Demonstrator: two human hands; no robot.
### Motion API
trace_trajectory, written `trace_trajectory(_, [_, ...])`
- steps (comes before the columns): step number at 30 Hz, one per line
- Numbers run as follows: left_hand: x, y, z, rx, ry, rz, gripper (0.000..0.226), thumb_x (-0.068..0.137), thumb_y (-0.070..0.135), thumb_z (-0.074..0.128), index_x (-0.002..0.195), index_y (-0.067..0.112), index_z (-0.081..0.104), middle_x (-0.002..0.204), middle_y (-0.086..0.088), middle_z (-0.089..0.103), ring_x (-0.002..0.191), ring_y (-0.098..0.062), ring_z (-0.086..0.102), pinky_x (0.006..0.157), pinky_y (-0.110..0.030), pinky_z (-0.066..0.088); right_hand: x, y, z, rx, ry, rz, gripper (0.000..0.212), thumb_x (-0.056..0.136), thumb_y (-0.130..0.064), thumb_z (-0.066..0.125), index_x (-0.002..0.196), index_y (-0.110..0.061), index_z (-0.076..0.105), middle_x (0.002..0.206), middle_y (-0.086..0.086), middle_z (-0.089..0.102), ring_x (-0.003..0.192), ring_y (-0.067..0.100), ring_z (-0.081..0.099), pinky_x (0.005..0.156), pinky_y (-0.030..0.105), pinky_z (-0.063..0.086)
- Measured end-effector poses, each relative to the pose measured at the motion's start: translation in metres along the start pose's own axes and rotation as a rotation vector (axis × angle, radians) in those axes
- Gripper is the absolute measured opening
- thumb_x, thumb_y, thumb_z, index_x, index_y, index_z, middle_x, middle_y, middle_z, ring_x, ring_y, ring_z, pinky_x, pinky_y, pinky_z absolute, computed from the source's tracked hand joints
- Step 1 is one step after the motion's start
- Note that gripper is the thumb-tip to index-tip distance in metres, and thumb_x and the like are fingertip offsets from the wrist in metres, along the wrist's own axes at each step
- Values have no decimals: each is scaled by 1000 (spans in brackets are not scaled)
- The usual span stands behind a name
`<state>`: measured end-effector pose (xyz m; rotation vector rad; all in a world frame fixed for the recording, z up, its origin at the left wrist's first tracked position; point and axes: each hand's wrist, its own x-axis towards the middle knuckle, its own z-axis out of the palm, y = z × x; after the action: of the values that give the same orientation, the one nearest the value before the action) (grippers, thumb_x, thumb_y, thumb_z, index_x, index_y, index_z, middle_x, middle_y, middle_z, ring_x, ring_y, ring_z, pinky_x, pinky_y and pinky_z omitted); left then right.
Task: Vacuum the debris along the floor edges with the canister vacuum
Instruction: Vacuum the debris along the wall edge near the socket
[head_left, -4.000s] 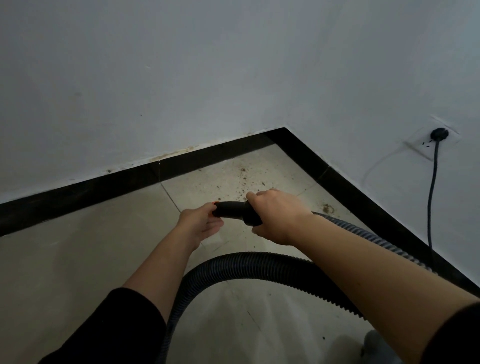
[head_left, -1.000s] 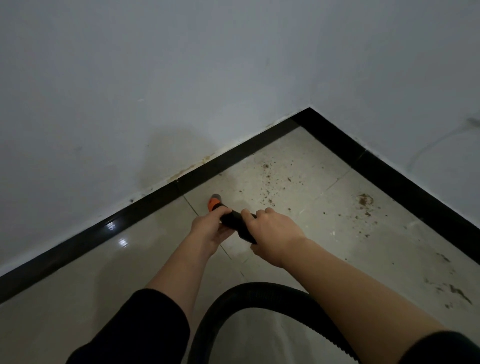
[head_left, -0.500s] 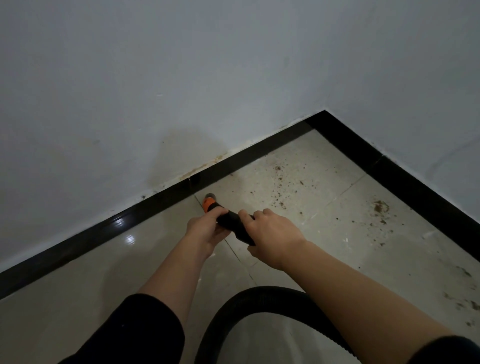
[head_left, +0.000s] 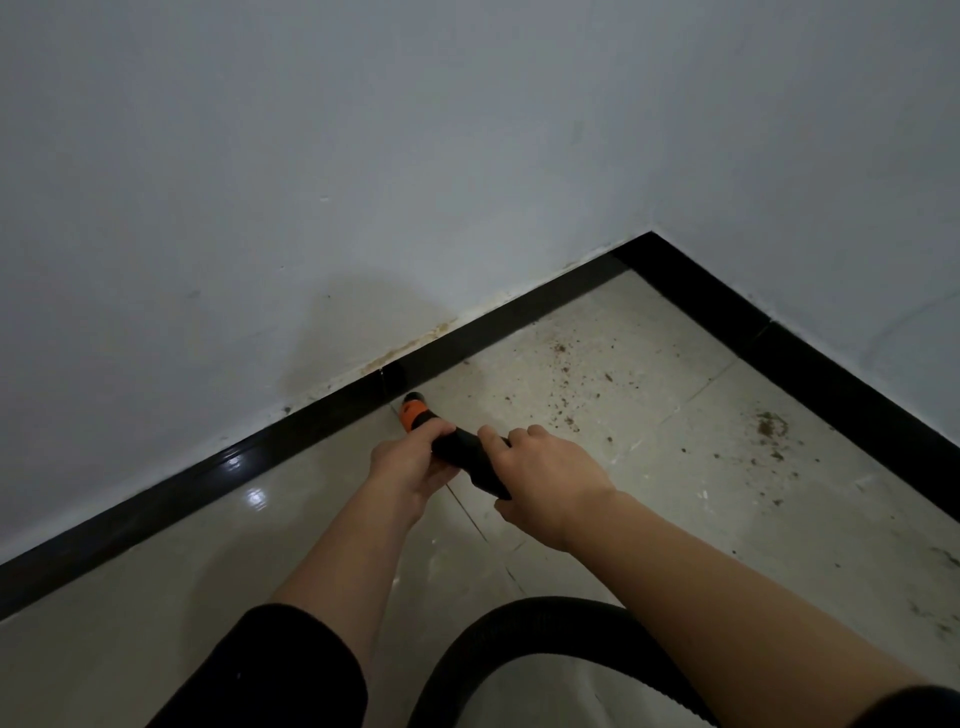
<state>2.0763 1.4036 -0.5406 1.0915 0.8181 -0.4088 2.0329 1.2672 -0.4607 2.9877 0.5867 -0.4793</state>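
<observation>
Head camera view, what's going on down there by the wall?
A person is working a vacuum nozzle along the floor edge with both hands. The left hand grips it near the orange tip, and the right hand grips it further back. The tip points at the black baseboard, close to a tile joint. Brown debris lies scattered on the tiles to the right, toward the corner. The black hose loops across the floor below the arms.

Below me the pale tiled floor (head_left: 171, 587) meets a black baseboard (head_left: 291, 439) along both walls. Brown crumbs (head_left: 563, 387) scatter toward the corner, a denser clump (head_left: 771, 425) lies to my right, and dark smudges (head_left: 945, 558) sit farther right.
</observation>
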Motion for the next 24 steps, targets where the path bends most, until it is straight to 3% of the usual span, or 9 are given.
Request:
trace_trajectory(6, [5, 0, 5, -2, -35, -9, 36, 85, 7, 70, 115, -2, 54, 106, -25, 66, 94, -32, 69, 73, -34, 58, 3, 0, 3, -25, 3, 28, 55, 95, -17, 53, 143, -11, 26, 121, 14, 53, 108, 27, 50, 76, 32, 43])
trace_trajectory(17, [9, -2, 22, 32, -72, -6, 41, 84, 9, 72, 119, -1, 54, 105, -24, 66, 92, -30, 69, 71, -33, 59, -2, 9, 2, -48, 1, 80, 54, 95, -17, 52, 143, -9, 27, 119, 14, 54, 106, 27, 50, 71, 31, 40])
trace_trajectory(22, [5, -4, 28, 51, -88, -5, 20, 85, 7, 70, 97, 3, 55, 107, -25, 65, 95, -32, 68, 75, -35, 58, -7, 13, 0, -56, 4, 86, 54, 96, -18, 52, 142, -9, 28, 118, 14, 55, 106, 28, 51, 70, 31, 39])
trace_trajectory(24, [3, -6, 30, 57, -95, 1, 21, 85, 7, 70, 99, 2, 55, 106, -25, 65, 93, -31, 68, 73, -34, 58, -9, 14, 0, -60, 0, 87, 54, 96, -19, 52, 143, -9, 27, 118, 14, 55, 105, 28, 51, 71, 32, 40])
